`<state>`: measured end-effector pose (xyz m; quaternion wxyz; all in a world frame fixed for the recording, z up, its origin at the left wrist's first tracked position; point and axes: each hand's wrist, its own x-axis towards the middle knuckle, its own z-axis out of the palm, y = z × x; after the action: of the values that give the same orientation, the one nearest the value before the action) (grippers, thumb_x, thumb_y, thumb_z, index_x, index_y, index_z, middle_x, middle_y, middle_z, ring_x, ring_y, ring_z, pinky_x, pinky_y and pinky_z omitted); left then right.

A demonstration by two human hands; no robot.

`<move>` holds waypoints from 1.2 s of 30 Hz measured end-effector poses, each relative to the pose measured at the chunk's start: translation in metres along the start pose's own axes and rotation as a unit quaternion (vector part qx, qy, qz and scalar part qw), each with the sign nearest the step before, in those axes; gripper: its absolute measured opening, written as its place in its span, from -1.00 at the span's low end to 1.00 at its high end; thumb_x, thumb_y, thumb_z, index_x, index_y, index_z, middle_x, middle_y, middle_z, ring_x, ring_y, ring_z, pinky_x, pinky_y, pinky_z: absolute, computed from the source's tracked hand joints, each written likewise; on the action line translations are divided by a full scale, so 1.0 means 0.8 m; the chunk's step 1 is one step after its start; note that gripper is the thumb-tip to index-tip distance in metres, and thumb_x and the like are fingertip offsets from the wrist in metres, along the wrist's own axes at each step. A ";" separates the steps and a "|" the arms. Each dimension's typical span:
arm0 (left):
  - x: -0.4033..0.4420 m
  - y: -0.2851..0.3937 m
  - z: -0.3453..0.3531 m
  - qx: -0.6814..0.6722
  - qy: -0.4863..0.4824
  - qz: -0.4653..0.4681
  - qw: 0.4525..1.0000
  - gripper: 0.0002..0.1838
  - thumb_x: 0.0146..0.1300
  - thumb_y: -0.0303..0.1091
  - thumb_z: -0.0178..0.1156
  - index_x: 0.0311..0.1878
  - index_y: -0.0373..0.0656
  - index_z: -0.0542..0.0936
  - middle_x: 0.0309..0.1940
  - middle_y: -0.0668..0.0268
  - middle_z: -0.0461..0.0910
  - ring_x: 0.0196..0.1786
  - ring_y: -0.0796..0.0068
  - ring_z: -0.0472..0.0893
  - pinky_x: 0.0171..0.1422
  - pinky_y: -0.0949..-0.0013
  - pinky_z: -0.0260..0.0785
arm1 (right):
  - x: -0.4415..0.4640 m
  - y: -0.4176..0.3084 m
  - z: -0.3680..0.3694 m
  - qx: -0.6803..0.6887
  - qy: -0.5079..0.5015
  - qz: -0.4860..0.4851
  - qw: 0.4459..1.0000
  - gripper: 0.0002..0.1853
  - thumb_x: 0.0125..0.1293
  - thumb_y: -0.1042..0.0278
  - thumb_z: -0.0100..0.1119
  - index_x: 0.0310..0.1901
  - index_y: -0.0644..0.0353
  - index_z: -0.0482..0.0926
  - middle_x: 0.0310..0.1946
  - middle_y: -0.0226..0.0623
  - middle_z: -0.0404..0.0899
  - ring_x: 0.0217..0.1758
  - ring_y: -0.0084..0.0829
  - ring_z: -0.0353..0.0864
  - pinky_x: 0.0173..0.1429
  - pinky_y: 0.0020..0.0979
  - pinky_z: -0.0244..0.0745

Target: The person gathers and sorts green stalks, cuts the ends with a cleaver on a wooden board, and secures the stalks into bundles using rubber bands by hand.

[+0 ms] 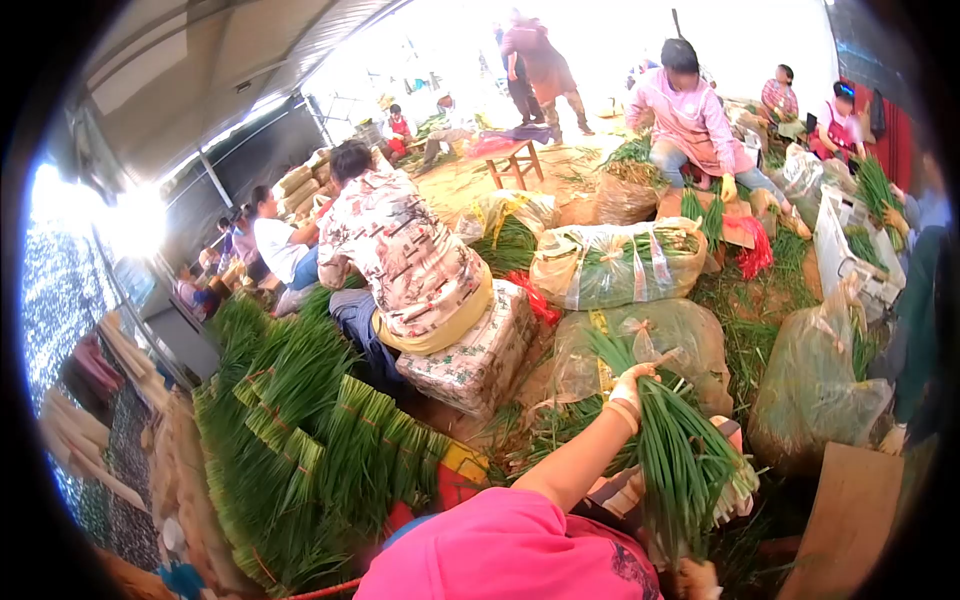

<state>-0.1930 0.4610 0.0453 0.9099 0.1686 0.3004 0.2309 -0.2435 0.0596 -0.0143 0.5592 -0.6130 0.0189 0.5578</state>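
Observation:
My left hand (632,388) is wrapped round the leafy upper part of a bunch of long green stalks (682,445), held out in front of my pink sleeve. The pale root ends of the bunch point down to the right. Low in the view, my right hand (697,578) is near the lower side of the bunch; its fingers are too blurred and cut off to make out. Tied bundles of green stalks (330,450) lie in rows to the left.
A person in a patterned jacket (405,250) sits on a wrapped block (480,350). Filled plastic bags (620,265) lie ahead, with another bag (815,390) at right. A person in pink (690,120) handles stalks. Cardboard (845,520) stands lower right; a wooden stool (515,165) is behind.

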 end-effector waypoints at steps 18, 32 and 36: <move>-0.001 -0.015 -0.075 0.054 0.016 -0.022 0.998 -0.77 0.09 -0.25 0.14 -0.23 -0.15 0.56 -0.25 0.21 0.59 -0.18 0.21 0.55 0.03 0.04 0.44 | -0.126 -0.055 -0.042 -0.432 0.442 -0.168 0.768 -0.53 0.11 0.28 0.26 0.08 0.16 0.48 0.21 -0.16 0.38 0.24 -0.14 0.38 0.30 -0.27 0.29; -0.062 -0.011 0.039 0.136 -0.168 0.087 0.972 -0.61 0.07 -0.37 0.14 0.02 -0.22 0.52 -0.23 0.27 0.55 -0.16 0.27 0.54 0.02 0.16 0.46 | 0.089 -0.184 0.079 -0.022 0.162 -0.329 0.930 -0.65 0.22 0.07 0.18 -0.23 0.25 0.56 -0.33 -0.26 0.58 -0.24 -0.36 0.56 -0.11 -0.31 0.45; -0.040 -0.009 0.024 0.122 -0.107 0.071 0.984 -0.71 0.08 -0.38 0.19 -0.09 -0.17 0.52 -0.35 0.36 0.50 -0.24 0.34 0.52 -0.07 0.16 0.48 | -0.015 -0.197 0.050 0.356 0.193 -0.219 0.888 -0.72 0.29 0.04 0.16 -0.20 0.10 0.55 -0.44 -0.40 0.53 -0.41 -0.56 0.50 -0.35 -0.43 0.38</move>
<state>-0.2015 0.4353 0.0718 0.8908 0.3230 0.2141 0.2372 -0.1726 0.1395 0.1086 0.8331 -0.4569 0.1888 0.2480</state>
